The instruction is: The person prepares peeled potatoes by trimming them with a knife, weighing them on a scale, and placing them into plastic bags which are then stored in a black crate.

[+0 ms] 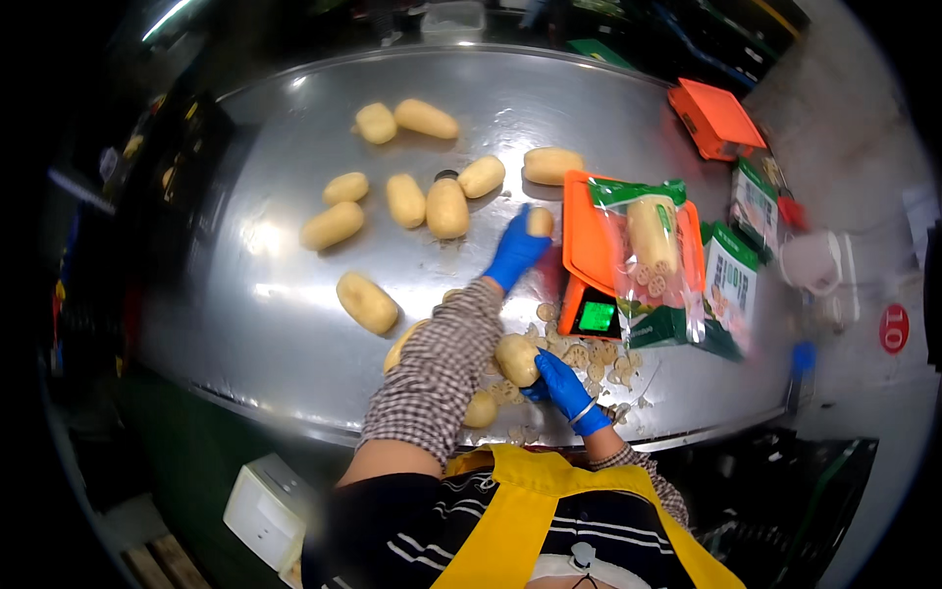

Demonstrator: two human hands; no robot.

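Observation:
My left hand [519, 250], in a blue glove and slightly blurred, reaches forward across the metal table and grips a short peeled lotus root piece [541, 221] just left of the orange scale [587, 243]. Near the table's front edge, my right hand [565, 390], also gloved in blue, holds a larger peeled lotus root [517, 359]. Thin lotus root slices [578, 356] lie scattered beside and beneath it. On the scale rests a clear and green plastic bag [651, 265] with a lotus root segment in it. The scale's green display [596, 316] is lit.
Several peeled lotus roots [447, 209] are spread over the steel table [257, 294]. Right of the scale lie printed packaging bags [728, 280]. A second orange scale [717, 121] stands at the far right corner. A white box [266, 501] sits below the table's front left.

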